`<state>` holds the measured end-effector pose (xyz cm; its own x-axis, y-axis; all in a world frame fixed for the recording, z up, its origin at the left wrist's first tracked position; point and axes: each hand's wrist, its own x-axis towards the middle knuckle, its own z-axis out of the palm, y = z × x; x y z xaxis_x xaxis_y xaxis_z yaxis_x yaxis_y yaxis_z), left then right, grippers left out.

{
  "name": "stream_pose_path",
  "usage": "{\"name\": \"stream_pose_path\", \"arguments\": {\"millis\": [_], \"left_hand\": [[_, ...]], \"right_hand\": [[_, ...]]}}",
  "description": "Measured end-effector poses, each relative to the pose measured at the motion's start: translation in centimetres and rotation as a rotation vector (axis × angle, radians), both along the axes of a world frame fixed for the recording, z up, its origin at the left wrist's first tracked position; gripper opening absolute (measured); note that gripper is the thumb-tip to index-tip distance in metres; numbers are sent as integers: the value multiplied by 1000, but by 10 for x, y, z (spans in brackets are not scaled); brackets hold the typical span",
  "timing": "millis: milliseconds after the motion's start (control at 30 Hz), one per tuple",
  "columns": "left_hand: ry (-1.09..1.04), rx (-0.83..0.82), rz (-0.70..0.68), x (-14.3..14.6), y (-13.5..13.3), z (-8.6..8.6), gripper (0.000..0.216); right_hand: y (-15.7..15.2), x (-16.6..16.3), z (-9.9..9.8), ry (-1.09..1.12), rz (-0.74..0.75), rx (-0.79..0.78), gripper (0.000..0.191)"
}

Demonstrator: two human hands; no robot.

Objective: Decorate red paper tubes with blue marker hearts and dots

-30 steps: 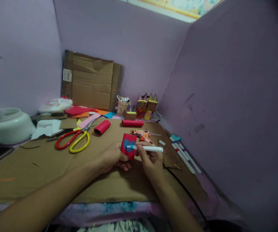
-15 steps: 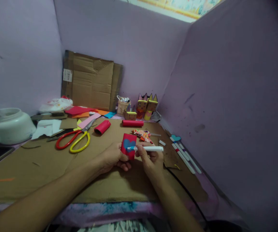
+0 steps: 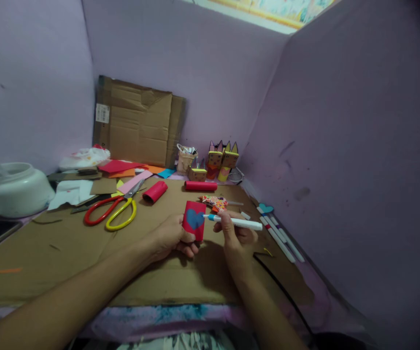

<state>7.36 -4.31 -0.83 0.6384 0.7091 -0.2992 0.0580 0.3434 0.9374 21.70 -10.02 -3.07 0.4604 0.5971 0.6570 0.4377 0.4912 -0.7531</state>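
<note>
My left hand (image 3: 175,235) is closed on a red paper piece (image 3: 198,233), gripping its left and lower edge with the thumb in front. A blue heart (image 3: 194,219) is coloured on its face. Between the fingers of my right hand (image 3: 238,236) is a white marker (image 3: 244,223) with a blue band near its tip. The marker points left, its tip at or close beside the heart's right edge; whether it touches, I cannot tell. Behind the hands lie a patterned paper piece (image 3: 215,201) and two red paper tubes, one long (image 3: 200,186) and one short (image 3: 155,192).
Red-and-yellow-handled scissors (image 3: 117,209) lie left on the cardboard sheet (image 3: 85,272). Several white markers (image 3: 277,238) and a blue heart cutout (image 3: 265,208) are at the right wall. Decorated cardboard figures (image 3: 222,160) stand at the back. A white pot (image 3: 12,192) sits far left.
My right hand has moved right with the marker, drawing its tip from inside the heart to the heart's right edge. My left hand and the red paper piece stay nearly still.
</note>
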Motion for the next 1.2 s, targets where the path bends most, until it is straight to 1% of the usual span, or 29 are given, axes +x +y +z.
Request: {"name": "stream_pose_path", "arguments": {"millis": [200,267,367,500,700,967,1133,1200], "left_hand": [[-13,-12,-9,0,0,0,34],[-19,-19,-17,0,1,0,36],[-21,-21,-11,0,1,1,39],[-24,-20,-5,0,0,2,39],[-9,1,-6,-1,0,-1,36],[-21,3,-11,-1,1,-1,38],[-14,9,-22,-1,1,0,36],[-13,15,-21,-1,1,-2,34]], "right_hand": [[4,2,-9,14,140,-34,18],[6,2,-12,19,167,-43,17],[7,3,-13,23,170,-74,17],[5,1,-10,4,160,-81,18],[1,0,-4,-20,38,-36,21],[6,2,-11,-15,110,-45,19],[6,0,-8,-22,135,-56,18],[4,0,-6,-31,123,-58,20]]}}
